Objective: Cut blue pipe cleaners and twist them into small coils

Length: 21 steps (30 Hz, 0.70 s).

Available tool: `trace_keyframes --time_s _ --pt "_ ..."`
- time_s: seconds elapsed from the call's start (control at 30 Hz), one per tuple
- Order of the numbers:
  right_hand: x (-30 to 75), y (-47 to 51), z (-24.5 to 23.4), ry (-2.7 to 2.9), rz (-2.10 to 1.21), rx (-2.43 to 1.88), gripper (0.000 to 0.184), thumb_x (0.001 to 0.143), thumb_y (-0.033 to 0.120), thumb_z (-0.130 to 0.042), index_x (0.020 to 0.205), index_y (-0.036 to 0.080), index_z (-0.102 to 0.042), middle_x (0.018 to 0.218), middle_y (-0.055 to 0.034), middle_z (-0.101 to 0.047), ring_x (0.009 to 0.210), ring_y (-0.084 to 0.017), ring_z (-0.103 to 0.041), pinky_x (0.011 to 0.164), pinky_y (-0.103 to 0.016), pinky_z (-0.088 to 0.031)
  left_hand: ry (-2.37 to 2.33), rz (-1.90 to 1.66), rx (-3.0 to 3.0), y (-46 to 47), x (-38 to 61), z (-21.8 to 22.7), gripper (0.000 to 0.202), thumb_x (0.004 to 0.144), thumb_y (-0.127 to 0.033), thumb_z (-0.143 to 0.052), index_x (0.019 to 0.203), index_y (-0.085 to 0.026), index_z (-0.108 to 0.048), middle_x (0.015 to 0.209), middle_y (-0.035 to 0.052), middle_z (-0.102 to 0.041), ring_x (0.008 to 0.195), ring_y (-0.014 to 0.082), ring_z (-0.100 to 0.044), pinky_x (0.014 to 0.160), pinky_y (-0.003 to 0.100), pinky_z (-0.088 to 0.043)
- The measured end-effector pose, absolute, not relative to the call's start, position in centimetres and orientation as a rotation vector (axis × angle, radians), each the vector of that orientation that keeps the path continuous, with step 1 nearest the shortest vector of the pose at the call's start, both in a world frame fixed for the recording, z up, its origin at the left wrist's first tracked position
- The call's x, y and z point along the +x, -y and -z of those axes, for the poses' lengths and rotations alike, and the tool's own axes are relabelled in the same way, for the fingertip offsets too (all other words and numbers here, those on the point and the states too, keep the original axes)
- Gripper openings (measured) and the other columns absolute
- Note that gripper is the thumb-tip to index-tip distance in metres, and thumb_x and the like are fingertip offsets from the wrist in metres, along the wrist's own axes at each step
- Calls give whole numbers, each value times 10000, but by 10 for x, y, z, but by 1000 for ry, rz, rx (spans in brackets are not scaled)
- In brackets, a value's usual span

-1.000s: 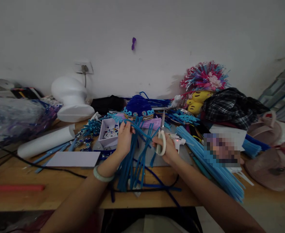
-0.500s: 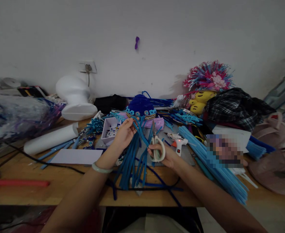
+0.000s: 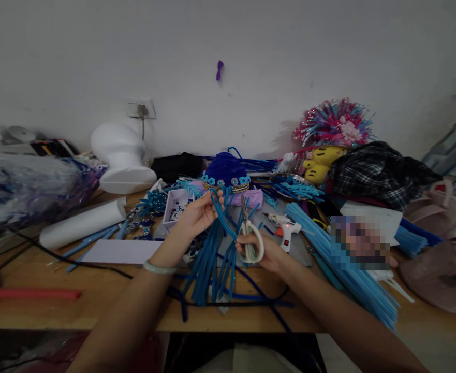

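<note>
The left hand pinches the top of a bunch of blue pipe cleaners draped over the table. The right hand grips scissors, blades pointing up beside the strands. The blades are crowded, so a neighbouring strand could get clipped, or a left finger nicked.

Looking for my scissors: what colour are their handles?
Whitish, on the scissors in the right hand; head view.
</note>
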State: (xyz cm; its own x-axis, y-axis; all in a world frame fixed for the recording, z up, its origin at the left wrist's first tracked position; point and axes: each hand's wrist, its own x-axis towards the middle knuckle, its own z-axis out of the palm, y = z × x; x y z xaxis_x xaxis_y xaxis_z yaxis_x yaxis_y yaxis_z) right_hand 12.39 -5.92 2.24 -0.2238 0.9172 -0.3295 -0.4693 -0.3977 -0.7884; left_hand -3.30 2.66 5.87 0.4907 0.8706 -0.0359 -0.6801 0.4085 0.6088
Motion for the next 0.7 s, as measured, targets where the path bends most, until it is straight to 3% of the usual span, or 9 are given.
trace_keyframes --time_s 0.23,0.7 --pt "124 58 -22 675 -1774 -986 262 494 164 -703 651 152 -494 519 24 -586 457 -86 -559 439 -159 -430 -391 -1015 510 -26 -30 -60 213 835 -200 -388 784 -127 -581 691 28 -626 602 89 -596 691 249 -505" --pt "124 56 -18 672 -1775 -1009 209 510 140 -678 625 139 -504 510 12 -585 462 -86 -555 439 -158 -424 -514 -1059 391 -24 -34 -72 210 821 -130 -399 716 -108 -580 623 37 -636 583 104 -613 582 210 -510"
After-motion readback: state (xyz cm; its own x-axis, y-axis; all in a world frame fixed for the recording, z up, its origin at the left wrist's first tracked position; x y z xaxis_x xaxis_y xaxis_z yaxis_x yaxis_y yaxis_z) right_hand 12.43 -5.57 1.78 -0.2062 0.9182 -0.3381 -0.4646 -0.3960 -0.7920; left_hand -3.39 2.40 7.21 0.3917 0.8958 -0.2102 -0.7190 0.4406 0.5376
